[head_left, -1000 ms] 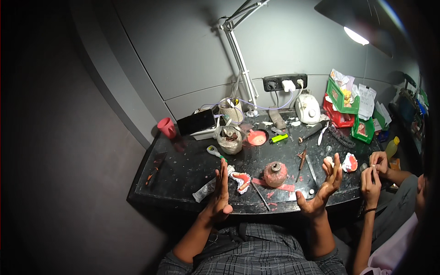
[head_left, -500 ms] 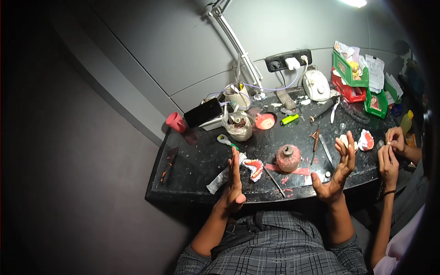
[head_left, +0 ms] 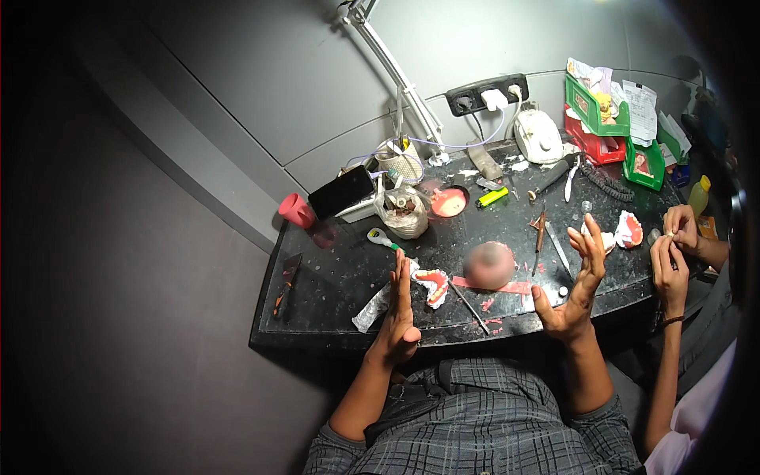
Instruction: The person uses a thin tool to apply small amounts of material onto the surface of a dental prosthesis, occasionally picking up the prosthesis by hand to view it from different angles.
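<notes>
My left hand [head_left: 398, 315] is raised edge-on above the near edge of the black worktable [head_left: 332, 273], fingers straight and together, holding nothing. Just to its right lies a pink and white denture model [head_left: 434, 285]. My right hand [head_left: 573, 289] is lifted palm-up with fingers spread and empty, over the table's front right part. Between my hands sit a round pink lump [head_left: 489, 264] and a strip of pink wax [head_left: 484, 284]. A thin metal tool [head_left: 470, 308] lies near the front edge.
A co-worker's two hands [head_left: 673, 249] work on something small at the right end, beside more denture models [head_left: 629, 229]. At the back stand a pink cup [head_left: 296, 210], a phone [head_left: 341, 191], a lamp arm [head_left: 396, 71], a power strip [head_left: 486, 93], green and red bins [head_left: 602, 119] and a yellow lighter [head_left: 492, 197].
The view has shifted, so the table sits lower and more to the right in the picture. Both my hands stay raised and empty in much the same pose.
</notes>
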### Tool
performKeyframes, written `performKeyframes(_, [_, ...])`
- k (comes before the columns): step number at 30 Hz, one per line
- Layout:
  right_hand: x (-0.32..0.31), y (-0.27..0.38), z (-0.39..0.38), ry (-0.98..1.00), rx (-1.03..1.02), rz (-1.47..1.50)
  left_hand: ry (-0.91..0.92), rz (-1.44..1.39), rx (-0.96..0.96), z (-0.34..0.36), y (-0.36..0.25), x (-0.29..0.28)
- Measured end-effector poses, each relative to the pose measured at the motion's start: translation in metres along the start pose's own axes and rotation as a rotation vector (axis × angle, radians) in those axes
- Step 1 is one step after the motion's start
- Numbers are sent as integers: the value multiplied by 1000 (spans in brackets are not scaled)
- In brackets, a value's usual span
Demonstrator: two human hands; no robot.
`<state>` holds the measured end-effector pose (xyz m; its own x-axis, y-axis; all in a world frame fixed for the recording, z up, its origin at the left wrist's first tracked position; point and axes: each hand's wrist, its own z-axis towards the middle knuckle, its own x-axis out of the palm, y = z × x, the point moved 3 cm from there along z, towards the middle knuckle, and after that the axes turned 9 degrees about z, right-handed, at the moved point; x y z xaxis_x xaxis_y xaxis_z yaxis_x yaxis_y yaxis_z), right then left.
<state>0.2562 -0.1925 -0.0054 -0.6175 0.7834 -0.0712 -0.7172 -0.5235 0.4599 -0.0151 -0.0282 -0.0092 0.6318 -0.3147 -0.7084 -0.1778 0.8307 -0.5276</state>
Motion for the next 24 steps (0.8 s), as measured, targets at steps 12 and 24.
performKeyframes(12, [19,1,8,367,216,-343,20,538,19,10,-7,-18])
performKeyframes(24, [68,2,1,508,389,-572,5,663,-105,18,1,-7])
